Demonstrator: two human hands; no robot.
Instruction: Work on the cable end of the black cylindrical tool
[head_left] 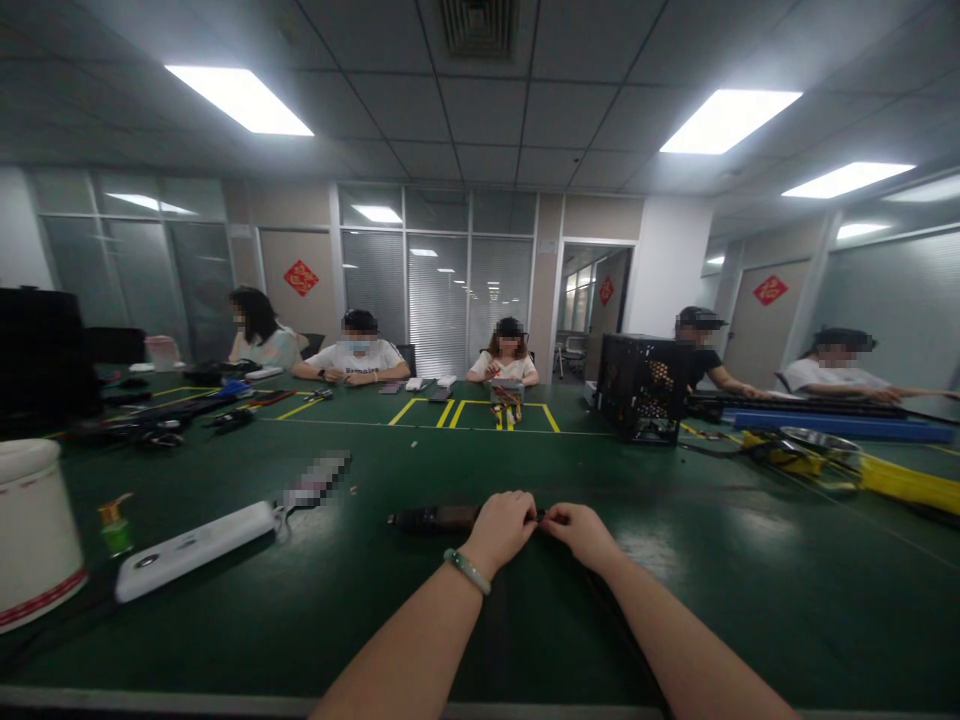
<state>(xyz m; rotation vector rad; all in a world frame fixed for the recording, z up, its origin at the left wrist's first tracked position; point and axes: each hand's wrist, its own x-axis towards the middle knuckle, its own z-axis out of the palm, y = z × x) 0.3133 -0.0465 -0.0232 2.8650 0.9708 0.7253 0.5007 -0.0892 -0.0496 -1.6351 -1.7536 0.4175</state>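
A dark electric screwdriver (439,519) lies on the green table, its narrow tip pointing left. My left hand (507,525), with a pale bangle at the wrist, is closed over its rear part, which is hidden under the fingers. Close beside it, my right hand (579,532) pinches the cable's end at the back of the screwdriver. From there a black cable (626,630) runs down along my right forearm to the near table edge. Whether the cable's plug is seated in the screwdriver cannot be made out.
Left of my hands are a white power strip (199,548), a small green bottle (115,528) and a white cup (37,540). A black computer case (643,388) stands beyond, to the right. Yellow material (907,485) lies far right. Several people sit across the table.
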